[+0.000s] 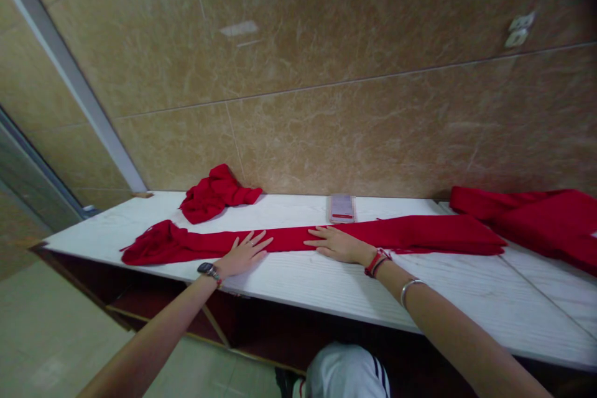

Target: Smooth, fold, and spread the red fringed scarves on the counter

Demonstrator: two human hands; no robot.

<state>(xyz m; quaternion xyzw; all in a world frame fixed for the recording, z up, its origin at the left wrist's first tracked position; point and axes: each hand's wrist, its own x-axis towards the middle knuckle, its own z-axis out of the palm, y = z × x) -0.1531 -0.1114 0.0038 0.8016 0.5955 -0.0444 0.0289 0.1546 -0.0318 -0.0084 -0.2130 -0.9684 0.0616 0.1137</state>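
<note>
A long red scarf lies stretched in a folded strip along the white tabletop. Its left end is bunched up, while the right part lies wider and flat. My left hand rests on the strip left of its middle, fingers spread. Palm down, my right hand presses on the scarf a short way to the right, its fingers also apart. Neither hand grips anything.
A crumpled red cloth sits behind the scarf at left. Against the wall lies a small flat clear-cased item. More red fabric covers the right end of the white table. Open shelves run beneath.
</note>
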